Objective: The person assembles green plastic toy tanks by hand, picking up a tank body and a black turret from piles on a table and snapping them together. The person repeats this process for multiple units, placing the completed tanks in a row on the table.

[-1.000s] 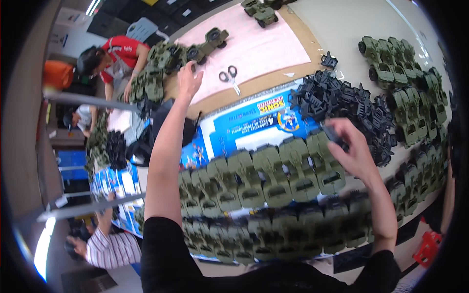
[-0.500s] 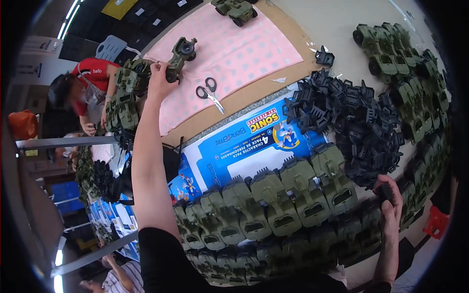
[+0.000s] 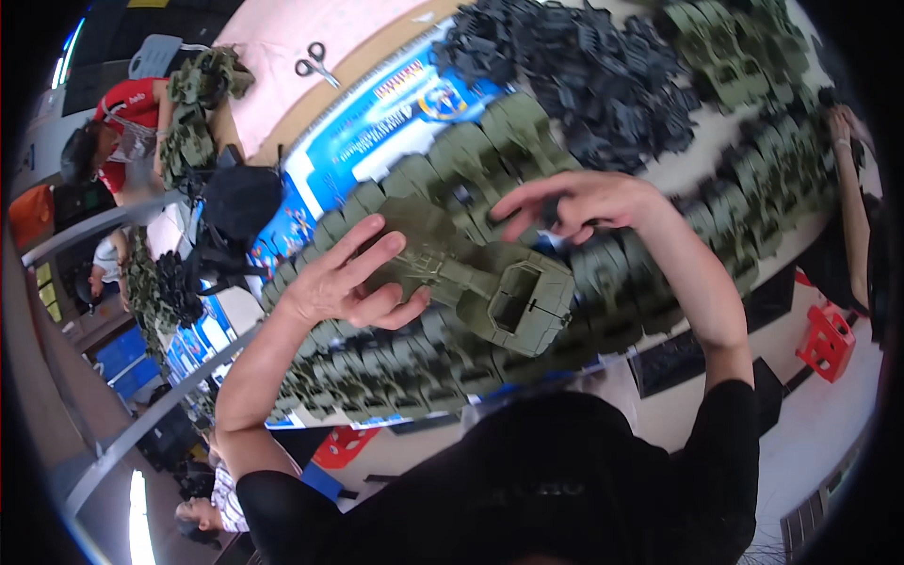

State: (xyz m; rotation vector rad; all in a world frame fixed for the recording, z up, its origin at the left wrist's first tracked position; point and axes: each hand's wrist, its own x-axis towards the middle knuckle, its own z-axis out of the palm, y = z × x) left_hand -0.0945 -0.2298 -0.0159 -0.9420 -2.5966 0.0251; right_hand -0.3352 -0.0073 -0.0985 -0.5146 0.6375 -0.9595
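Head view: grasping a green toy jeep body (image 3: 471, 278) by its left end with the left hand (image 3: 339, 287), fingers spread and bent over its top, grip only partly closed. Holding it tilted above packed rows of matching jeep bodies (image 3: 405, 367) on the bench (image 3: 680, 173). Poised just beside it with the right hand (image 3: 603, 200), fingers bent and parted; cannot tell whether that grip is released or pinching something, given a dark patch among the fingers too blurred to identify.

Hides the body's left end partly behind the left fingers. Cuts off the pink cloth (image 3: 268, 89) and the heap of black plastic parts (image 3: 603, 85) at the top edge, yet shows the scissors (image 3: 317, 66) plainly.

Half a second earlier, reached with the left hand to a wheeled jeep on the cloth, and held a small black part in the right, beside the heap. Has since brought both hands together around the body, with the cloth now nearer the edge.
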